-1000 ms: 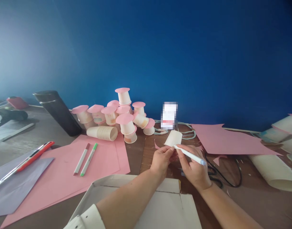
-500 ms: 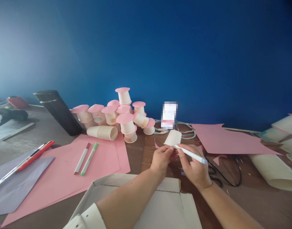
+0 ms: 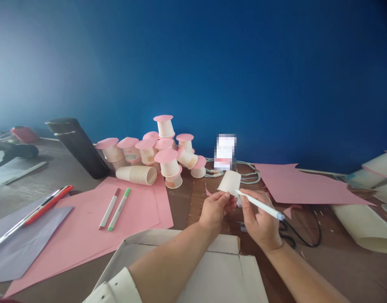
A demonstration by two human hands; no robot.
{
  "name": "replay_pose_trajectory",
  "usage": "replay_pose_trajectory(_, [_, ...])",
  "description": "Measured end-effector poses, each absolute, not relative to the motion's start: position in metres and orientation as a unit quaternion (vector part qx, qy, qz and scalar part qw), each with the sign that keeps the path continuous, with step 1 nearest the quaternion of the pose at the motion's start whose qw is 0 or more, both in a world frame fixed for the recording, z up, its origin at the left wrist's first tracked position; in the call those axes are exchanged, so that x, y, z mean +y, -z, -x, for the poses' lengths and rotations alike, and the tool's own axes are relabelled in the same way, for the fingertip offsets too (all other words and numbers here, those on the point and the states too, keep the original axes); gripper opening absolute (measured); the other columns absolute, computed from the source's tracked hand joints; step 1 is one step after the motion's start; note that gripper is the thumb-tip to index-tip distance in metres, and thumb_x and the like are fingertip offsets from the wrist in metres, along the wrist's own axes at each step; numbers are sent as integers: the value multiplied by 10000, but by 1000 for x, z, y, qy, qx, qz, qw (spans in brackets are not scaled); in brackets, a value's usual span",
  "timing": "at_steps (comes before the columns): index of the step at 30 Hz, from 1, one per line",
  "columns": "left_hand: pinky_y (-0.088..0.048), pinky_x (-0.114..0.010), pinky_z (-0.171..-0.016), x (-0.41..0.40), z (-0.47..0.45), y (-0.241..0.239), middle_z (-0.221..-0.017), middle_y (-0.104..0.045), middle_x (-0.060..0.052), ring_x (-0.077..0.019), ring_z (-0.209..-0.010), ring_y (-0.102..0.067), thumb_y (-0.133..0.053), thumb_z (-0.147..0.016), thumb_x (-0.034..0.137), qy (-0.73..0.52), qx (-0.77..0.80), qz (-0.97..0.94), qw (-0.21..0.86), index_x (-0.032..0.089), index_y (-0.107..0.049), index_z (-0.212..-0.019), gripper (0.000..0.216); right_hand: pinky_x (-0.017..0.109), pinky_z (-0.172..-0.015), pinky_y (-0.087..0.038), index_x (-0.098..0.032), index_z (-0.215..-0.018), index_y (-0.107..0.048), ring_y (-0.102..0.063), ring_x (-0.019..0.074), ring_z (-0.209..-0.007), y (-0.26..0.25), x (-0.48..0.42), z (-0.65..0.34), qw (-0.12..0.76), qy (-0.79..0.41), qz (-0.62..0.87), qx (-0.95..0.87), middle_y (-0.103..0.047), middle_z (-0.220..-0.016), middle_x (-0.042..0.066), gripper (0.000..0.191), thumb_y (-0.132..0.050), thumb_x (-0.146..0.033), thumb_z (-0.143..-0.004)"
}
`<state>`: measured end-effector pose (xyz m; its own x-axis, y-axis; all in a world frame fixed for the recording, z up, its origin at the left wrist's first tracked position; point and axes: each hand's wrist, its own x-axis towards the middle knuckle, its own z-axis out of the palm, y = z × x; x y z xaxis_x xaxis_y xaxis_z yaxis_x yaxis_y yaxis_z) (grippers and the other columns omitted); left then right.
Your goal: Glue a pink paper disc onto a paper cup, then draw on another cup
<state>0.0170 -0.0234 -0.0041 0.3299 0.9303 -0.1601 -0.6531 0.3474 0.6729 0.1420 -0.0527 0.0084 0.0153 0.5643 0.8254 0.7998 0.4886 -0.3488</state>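
A deep blue wall [image 3: 244, 84] rises behind my brown counter [image 3: 181, 206], which is crowded on both sides. To my left lie pink sheets [image 3: 86, 237] carrying two markers [image 3: 119, 209], with a purple sheet [image 3: 29, 248] and an orange cutter [image 3: 49, 210] overlapping them. A black flask [image 3: 78, 147] leans beyond, near a row of pink-topped cups [image 3: 167, 168] and a nested cup stack [image 3: 136, 174] on its side. A pale board [image 3: 228, 273] sits under my forearms, and a black cable [image 3: 307, 245] loops out behind my right wrist. Just past my work stands a blurred screen [image 3: 225, 152]; a larger pink sheet [image 3: 307, 185] lies to the right. My left hand [image 3: 214, 212] pinches the lower edge of a white paper cup [image 3: 230, 182], narrow end up, my fingers hiding some of its rim. My right hand [image 3: 261, 221] grips a white pen [image 3: 262, 206], its tip at the cup's lower right; contact is hard to judge. Compared with half a second ago, the pen has shifted rightward, away from my left fingertips, and a wider gap shows between my hands.
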Motion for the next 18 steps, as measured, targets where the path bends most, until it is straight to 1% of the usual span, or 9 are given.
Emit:
replay_pose_trajectory(4, [-480, -349, -878, -24, -17, 2, -836, -678, -106, -184, -834, -643, -790, -657, 342, -510, 269, -254, 776, 92, -677, -777, 299, 388, -817, -486, -190, -1050, -595, -608, 211, -884, -8, -52, -142, 512, 116, 493, -694, -655, -941, 78, 188, -563, -193, -865])
replay_pose_trajectory(9, [-482, -319, -852, -25, -17, 3, -818, -668, -86, -168, -830, -634, -792, -652, 343, -508, 268, -255, 778, 98, -685, -780, 296, 391, -823, -480, -193, -1039, -603, -605, 209, -879, -9, -51, -141, 504, 117, 494, -699, -658, -932, 75, 175, -560, -204, -870])
replay_pose_trajectory(18, [-475, -313, -840, -24, -17, 3, -794, -661, -76, -155, -801, -623, -793, -644, 358, -509, 263, -263, 776, 101, -702, -794, 311, 399, -823, -480, -191, -1040, -613, -607, 209, -873, -7, -52, -141, 496, 108, 488, -710, -663, -935, 75, 182, -569, -214, -865])
